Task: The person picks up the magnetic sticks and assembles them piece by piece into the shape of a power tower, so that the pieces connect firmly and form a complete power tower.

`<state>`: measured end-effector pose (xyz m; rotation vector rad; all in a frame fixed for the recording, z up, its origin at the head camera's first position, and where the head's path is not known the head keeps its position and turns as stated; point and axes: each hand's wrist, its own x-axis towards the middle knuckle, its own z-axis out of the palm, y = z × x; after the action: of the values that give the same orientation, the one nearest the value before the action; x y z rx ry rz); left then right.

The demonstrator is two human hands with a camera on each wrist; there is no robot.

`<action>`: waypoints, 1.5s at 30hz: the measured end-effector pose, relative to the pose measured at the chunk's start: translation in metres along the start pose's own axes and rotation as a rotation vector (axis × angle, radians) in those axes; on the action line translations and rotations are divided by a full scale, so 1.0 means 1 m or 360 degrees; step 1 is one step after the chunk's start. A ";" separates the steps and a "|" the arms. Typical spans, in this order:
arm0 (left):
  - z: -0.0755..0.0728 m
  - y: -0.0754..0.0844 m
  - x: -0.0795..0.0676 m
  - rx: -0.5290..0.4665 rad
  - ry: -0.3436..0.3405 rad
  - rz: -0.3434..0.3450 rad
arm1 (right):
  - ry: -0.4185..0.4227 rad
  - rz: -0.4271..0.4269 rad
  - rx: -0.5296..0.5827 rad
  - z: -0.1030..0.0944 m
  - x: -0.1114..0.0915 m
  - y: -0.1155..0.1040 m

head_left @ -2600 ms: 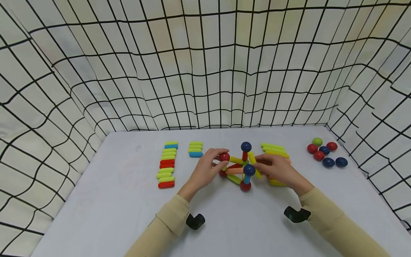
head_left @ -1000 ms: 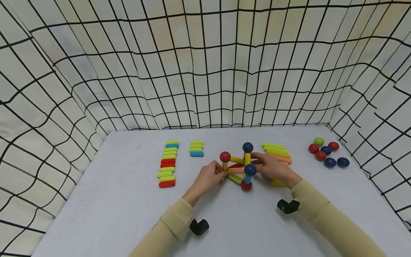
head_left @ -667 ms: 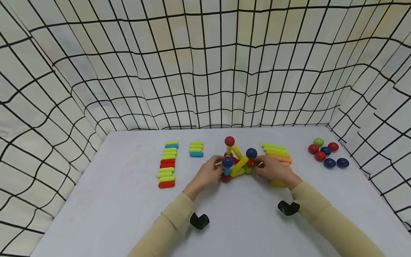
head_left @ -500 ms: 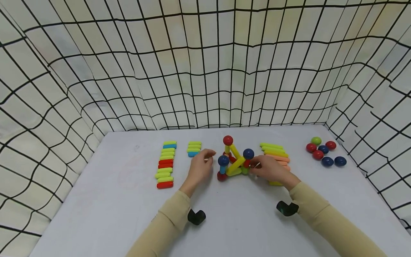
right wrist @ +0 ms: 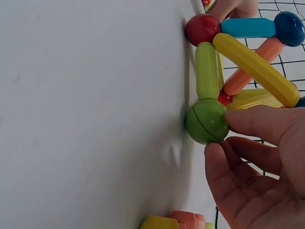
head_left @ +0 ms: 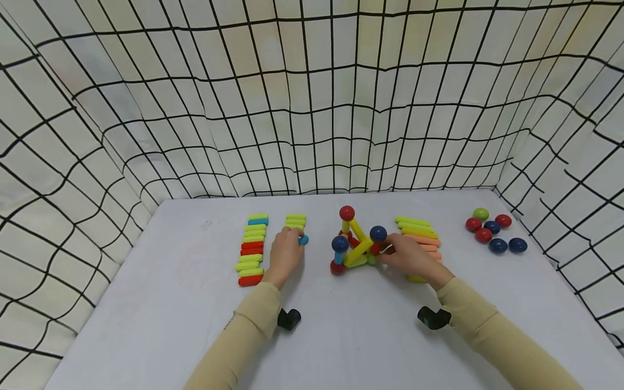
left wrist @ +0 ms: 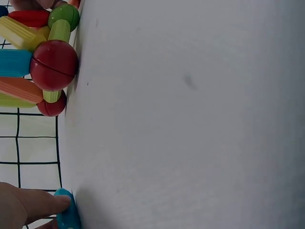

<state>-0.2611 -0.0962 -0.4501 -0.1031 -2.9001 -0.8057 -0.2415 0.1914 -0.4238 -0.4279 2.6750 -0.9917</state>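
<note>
Blue rod [left wrist: 69,212] sat left of the ball-and-rod frame [head_left: 358,253]

The left hand [head_left: 286,252] pinched the rod between thumb and fingers. Its round end poked out rightward, on the frame's side, and its long axis seemed to run roughly that way, though the fingers hid the rest. Whether it touched the white table [head_left: 341,336] could not be told. A sideways gap separated rod and frame; the right hand [head_left: 408,254] was the nearer to the frame, pinching the green ball [right wrist: 207,120] at its right base corner.

Just beyond the left hand lay short green rods [head_left: 296,218], and farther left a column of mixed rods [head_left: 252,245]. Beside the right hand were yellow and orange rods [head_left: 421,234]; loose balls [head_left: 483,235] lay well to the right.
</note>
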 end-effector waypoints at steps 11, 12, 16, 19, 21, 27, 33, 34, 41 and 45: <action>-0.018 0.042 -0.005 -0.1309 -0.0369 -0.0290 | 0.0030 -0.0052 -0.0042 0.003 -0.001 -0.002; -0.021 0.046 -0.005 -0.1357 -0.0390 -0.0296 | 0.0029 -0.0053 -0.0043 0.003 -0.001 -0.002; -0.025 0.055 -0.005 -0.1426 -0.0454 -0.0334 | 0.0019 -0.0075 -0.0040 0.004 0.000 -0.002; -0.025 0.057 -0.003 -0.1441 -0.0475 -0.0364 | 0.0014 -0.0086 -0.0030 0.004 0.000 -0.001; -0.024 0.058 -0.002 -0.1440 -0.0475 -0.0386 | 0.0011 -0.0086 -0.0027 0.004 0.000 -0.002; -0.023 0.064 0.000 -0.1437 -0.0452 -0.0412 | 0.0018 -0.0096 -0.0022 0.004 0.001 -0.002; -0.024 0.066 -0.001 -0.1375 -0.0463 -0.0448 | 0.0020 -0.0135 -0.0010 0.003 0.001 -0.002; -0.024 0.067 -0.001 -0.1365 -0.0466 -0.0444 | 0.0018 -0.0143 -0.0007 0.003 0.001 -0.002; -0.022 0.058 -0.016 -0.1172 -0.0416 -0.0281 | 0.0000 -0.0167 -0.0002 0.004 0.003 0.000; -0.022 0.048 -0.032 -0.0769 -0.0579 -0.0158 | -0.0013 -0.0205 -0.0032 0.005 0.004 0.003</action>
<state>-0.2221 -0.0678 -0.4122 -0.1683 -2.9746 -1.6491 -0.2440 0.1894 -0.4297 -0.6138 2.6804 -0.9964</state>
